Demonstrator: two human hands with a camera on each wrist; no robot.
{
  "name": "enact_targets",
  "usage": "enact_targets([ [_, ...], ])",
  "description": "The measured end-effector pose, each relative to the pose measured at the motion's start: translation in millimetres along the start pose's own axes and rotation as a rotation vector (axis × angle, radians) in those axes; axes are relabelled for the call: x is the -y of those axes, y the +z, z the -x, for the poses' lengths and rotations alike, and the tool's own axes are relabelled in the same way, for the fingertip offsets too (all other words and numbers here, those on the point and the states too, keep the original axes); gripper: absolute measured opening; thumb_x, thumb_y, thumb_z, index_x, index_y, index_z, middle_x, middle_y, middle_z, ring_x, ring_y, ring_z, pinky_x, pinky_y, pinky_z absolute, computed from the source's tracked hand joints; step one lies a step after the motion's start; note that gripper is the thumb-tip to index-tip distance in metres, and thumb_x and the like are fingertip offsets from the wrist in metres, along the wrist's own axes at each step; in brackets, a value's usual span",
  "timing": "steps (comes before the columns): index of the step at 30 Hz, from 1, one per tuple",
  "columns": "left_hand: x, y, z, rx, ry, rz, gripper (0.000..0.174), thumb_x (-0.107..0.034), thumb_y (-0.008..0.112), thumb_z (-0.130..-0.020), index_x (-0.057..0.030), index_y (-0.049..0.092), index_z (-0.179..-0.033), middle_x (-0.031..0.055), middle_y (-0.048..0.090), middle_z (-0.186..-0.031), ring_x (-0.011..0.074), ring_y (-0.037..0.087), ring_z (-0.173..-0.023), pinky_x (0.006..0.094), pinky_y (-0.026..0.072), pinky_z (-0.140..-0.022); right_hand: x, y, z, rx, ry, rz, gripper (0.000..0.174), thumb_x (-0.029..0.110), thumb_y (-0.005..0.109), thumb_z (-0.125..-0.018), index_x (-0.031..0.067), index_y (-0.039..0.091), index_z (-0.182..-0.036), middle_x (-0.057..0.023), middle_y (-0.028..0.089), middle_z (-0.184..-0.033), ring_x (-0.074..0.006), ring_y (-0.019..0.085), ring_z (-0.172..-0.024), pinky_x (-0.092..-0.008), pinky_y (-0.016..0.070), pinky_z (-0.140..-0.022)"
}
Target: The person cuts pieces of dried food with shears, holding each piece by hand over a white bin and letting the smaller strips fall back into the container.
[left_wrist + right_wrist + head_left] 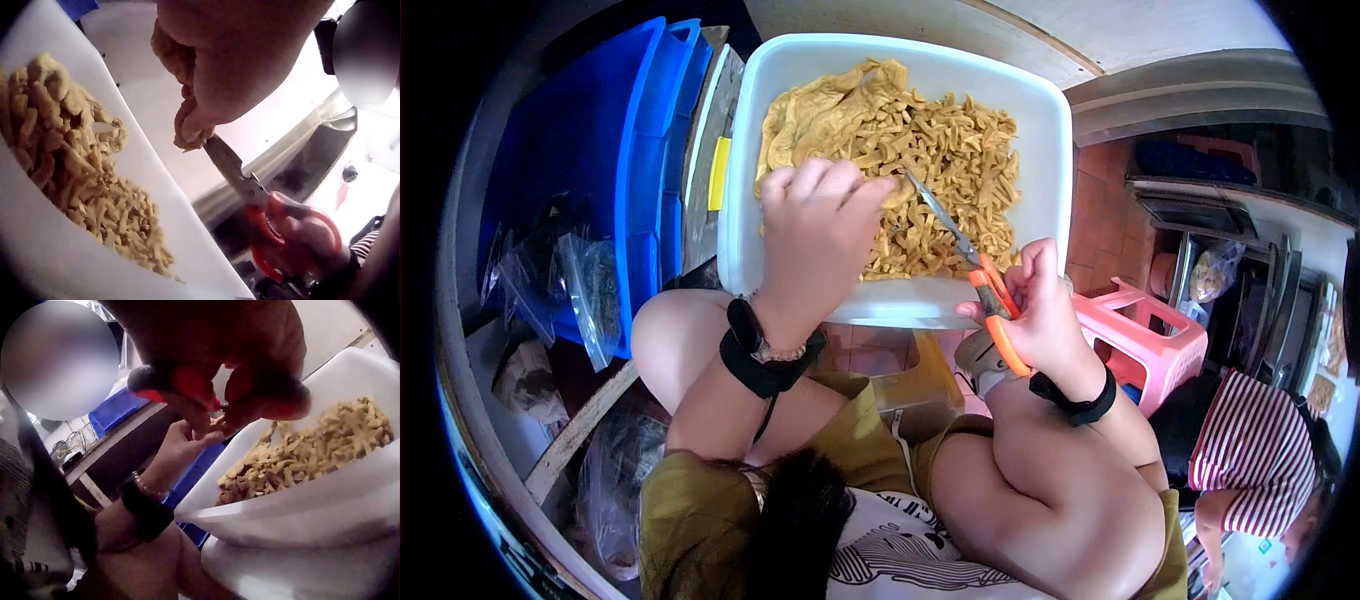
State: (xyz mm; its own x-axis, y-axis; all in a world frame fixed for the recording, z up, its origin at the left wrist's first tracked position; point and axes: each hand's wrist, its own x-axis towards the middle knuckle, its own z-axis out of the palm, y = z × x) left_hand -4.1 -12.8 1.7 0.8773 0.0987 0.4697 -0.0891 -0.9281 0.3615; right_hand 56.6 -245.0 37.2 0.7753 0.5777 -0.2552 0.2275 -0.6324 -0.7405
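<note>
A white plastic tub (1050, 130) holds a heap of short tan food strips (975, 150), with larger wrinkled tan sheets (800, 115) at its far left. Over the tub's left half, my left hand (815, 220) pinches a folded tan piece (172, 53) between thumb and fingers. My right hand (1040, 300) grips orange-handled scissors (965, 248), fingers through the loops. Their blades point up and left, and the tips are right at the pinched piece in the left wrist view. From above, my left hand mostly hides that piece.
Blue plastic crates (645, 180) stand left of the tub, with clear plastic bags (590, 290) against them. To the right is a pink stool (1145, 340). A person in a striped shirt (1260, 450) is at the lower right. A yellow stool (930, 370) shows below the tub.
</note>
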Motion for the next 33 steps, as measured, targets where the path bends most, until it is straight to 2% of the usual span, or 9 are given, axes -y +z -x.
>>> enact_targets([
  [4, 3.8, -4.6, -3.6, 0.015, -0.082, 0.030, 0.029, -0.010, 0.071, -0.069, -0.0164, 0.068, -0.097, 0.0009, 0.055, -0.083, 0.0211, 0.053, -0.088, 0.0372, 0.0324, -0.084, -5.6, -1.5, 0.3, 0.044, 0.008, -0.090, 0.063, 0.010, 0.082, -0.074, 0.0121, 0.022, -0.090, 0.0027, 0.035, -0.057, -0.0042, 0.030, -0.053, -0.0215, 0.0259, -0.045],
  [6, 3.7, -5.2, -4.3, 0.013, -0.085, 0.024, 0.028, -0.010, 0.071, -0.069, -0.0162, 0.068, -0.096, 0.0005, 0.055, -0.082, 0.0209, 0.053, -0.087, 0.0373, 0.0324, -0.083, -15.0, -1.9, 1.0, 0.017, -0.012, -0.110, 0.063, 0.023, 0.084, -0.072, 0.0105, 0.025, -0.091, 0.0003, 0.039, -0.059, -0.0056, 0.038, -0.050, -0.0231, 0.0327, -0.043],
  [12, 4.4, -6.5, -5.8, 0.054, -0.188, 0.157, 0.022, -0.014, 0.071, -0.077, -0.0137, 0.069, -0.098, 0.0033, 0.057, -0.082, 0.0217, 0.053, -0.088, 0.0357, 0.0344, -0.084, -19.8, -7.9, 4.3, 0.008, -0.064, -0.293, 0.066, 0.026, 0.085, -0.070, 0.0108, 0.027, -0.096, -0.0013, 0.044, -0.072, -0.0069, 0.041, -0.059, -0.0222, 0.0379, -0.053],
  [14, 10.7, 2.6, -1.8, 0.089, -0.414, 0.541, 0.026, -0.023, 0.066, -0.085, -0.0052, 0.065, -0.104, 0.0050, 0.062, -0.089, 0.0198, 0.056, -0.091, 0.0343, 0.0376, -0.087, -23.7, -10.6, 5.5, 0.028, -0.085, -0.265, 0.067, 0.028, 0.086, -0.069, 0.0104, 0.028, -0.098, -0.0021, 0.044, -0.074, -0.0084, 0.043, -0.062, -0.0236, 0.0398, -0.056],
  [15, 10.2, 4.8, -0.4, 0.087, -0.414, 0.540, 0.026, -0.023, 0.066, -0.085, -0.0052, 0.065, -0.104, 0.0050, 0.062, -0.089, 0.0198, 0.056, -0.091, 0.0343, 0.0376, -0.087, -24.4, -11.3, 5.8, 0.048, -0.105, -0.237, 0.069, 0.031, 0.086, -0.068, 0.0099, 0.029, -0.100, -0.0029, 0.045, -0.077, -0.0099, 0.045, -0.065, -0.0249, 0.0417, -0.059],
  [17, 7.1, 7.7, 0.7, 0.103, -0.810, 1.142, 0.035, -0.027, 0.063, -0.091, 0.0035, 0.061, -0.109, 0.0056, 0.063, -0.097, 0.0125, 0.056, -0.093, 0.0287, 0.0425, -0.085, -18.7, -13.4, 5.0, 0.074, -0.106, -0.183, 0.070, 0.033, 0.086, -0.068, 0.0092, 0.029, -0.102, -0.0034, 0.046, -0.077, -0.0116, 0.047, -0.065, -0.0262, 0.0430, -0.060],
  [20, -0.2, -3.5, -5.4, 0.173, -0.784, 1.252, 0.041, -0.028, 0.061, -0.093, 0.0077, 0.057, -0.112, 0.0038, 0.062, -0.098, 0.0072, 0.053, -0.093, 0.0241, 0.0442, -0.082, -12.0, -13.2, 5.0, 0.117, -0.111, -0.098, 0.072, 0.036, 0.086, -0.067, 0.0080, 0.030, -0.103, -0.0053, 0.050, -0.078, -0.0145, 0.051, -0.067, -0.0281, 0.0448, -0.062],
  [27, -5.9, 9.3, 1.5, 0.315, -0.627, 1.255, 0.031, -0.024, 0.060, -0.093, 0.0044, 0.061, -0.105, 0.0012, 0.059, -0.086, 0.0074, 0.052, -0.086, 0.0251, 0.0427, -0.077, -7.6, -12.3, 4.3, 0.147, -0.103, 0.002, 0.073, 0.038, 0.085, -0.067, 0.0067, 0.030, -0.103, -0.0099, 0.054, -0.081, -0.0184, 0.056, -0.070, -0.0306, 0.0467, -0.062],
  [33, -11.7, 16.2, 0.9, 0.301, -0.401, 1.108, 0.022, -0.020, 0.062, -0.088, 0.0013, 0.066, -0.093, 0.0121, 0.061, -0.079, 0.0205, 0.055, -0.079, 0.0334, 0.0414, -0.076, -7.6, -4.1, 1.9, 0.117, -0.180, -0.033, 0.073, 0.038, 0.085, -0.066, 0.0062, 0.030, -0.102, -0.0096, 0.052, -0.077, -0.0188, 0.054, -0.067, -0.0319, 0.0463, -0.061],
])
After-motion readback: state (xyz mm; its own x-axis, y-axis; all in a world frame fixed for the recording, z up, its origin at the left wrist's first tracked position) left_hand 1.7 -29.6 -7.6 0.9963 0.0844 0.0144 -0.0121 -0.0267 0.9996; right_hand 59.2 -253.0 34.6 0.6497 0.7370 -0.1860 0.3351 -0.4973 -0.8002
